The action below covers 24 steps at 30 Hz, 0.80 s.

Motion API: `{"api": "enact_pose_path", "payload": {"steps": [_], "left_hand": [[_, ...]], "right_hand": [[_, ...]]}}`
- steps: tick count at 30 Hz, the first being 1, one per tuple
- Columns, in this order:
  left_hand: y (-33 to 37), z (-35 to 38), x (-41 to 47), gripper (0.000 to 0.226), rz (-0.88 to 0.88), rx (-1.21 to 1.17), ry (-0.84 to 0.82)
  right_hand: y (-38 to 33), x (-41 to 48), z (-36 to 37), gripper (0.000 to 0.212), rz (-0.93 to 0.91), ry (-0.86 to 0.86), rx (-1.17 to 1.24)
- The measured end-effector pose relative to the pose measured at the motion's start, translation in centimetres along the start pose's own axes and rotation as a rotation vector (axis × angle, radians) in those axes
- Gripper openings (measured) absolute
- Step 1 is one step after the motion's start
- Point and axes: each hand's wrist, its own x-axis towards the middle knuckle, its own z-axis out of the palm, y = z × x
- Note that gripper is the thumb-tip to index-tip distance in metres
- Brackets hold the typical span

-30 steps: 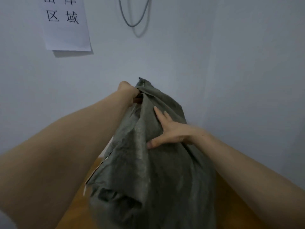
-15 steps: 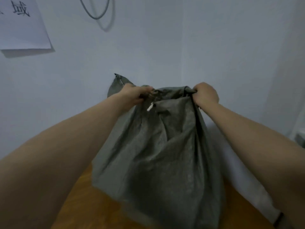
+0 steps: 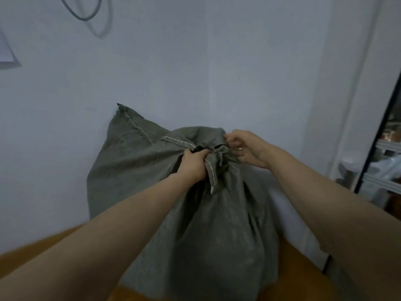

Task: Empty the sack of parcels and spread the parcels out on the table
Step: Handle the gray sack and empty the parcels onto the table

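Both hands grip the grey sack on the surface: left hand fisted on gathered cloth, right hand pinching the rim; parting them evenly should open its mouth.

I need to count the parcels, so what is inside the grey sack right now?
Nothing inside shows. The sack bulges on the table, its mouth bunched by left hand and right hand.

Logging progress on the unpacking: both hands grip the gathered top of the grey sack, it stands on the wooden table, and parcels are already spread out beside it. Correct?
Not quite. The head view shows no parcels out yet. Left hand and right hand do grip the gathered top of the grey sack, which stands on the wooden table.
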Motion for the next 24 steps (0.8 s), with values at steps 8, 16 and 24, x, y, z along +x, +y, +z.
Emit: {"api": "enact_pose_path", "payload": {"steps": [8, 16, 24], "left_hand": [[1.6, -2.4, -0.3, 0.018, -0.013, 0.002, 0.197], [0.0, -4.9, -2.1, 0.032, -0.287, -0.617, -0.164], [-8.2, -6.9, -1.8, 0.062, -0.347, 0.013, 0.130]], "right_hand": [[6.2, -3.3, 4.5, 0.153, 0.088, 0.012, -0.873], [9.6, 1.3, 6.7, 0.133, 0.109, 0.233, -0.996], [10.6, 5.9, 4.3, 0.070, 0.136, 0.337, -1.067]]}}
